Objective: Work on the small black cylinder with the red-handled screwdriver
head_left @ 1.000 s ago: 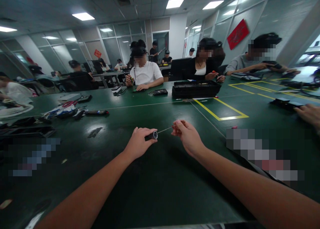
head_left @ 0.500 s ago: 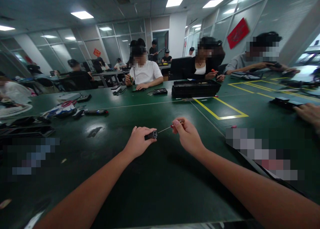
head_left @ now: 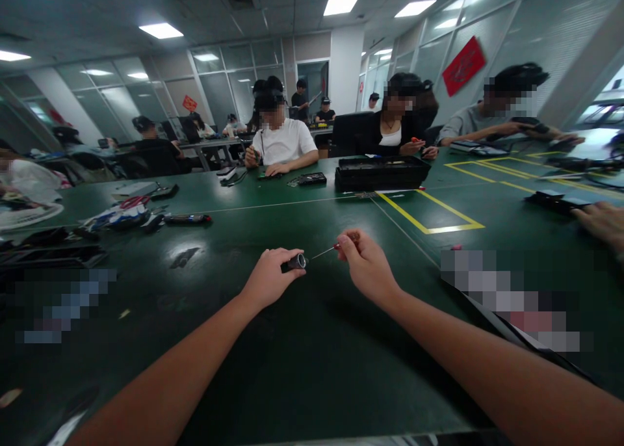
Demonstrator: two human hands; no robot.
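A short dark cylinder is gripped between the fingers and thumb of my left hand, just above the green table. Its round end, with a pale rim, faces right; I cannot make out what is inside it. My right hand is closed around a thin screwdriver, whose handle is mostly hidden by the fingers. The screwdriver's slim metal shaft points left and slightly down at the cylinder's end. A small gap shows between its tip and the rim.
A black open case stands across the table, near two seated co-workers. To the left lie a dark pen-like tool, a heap of parts and a dark tray. Yellow tape marks the right side. Another person's hand is at far right.
The screwdriver's tip has drawn slightly right, away from the cylinder. The cylinder has turned a little, and its pale rim shows more clearly. Both hands have barely moved.
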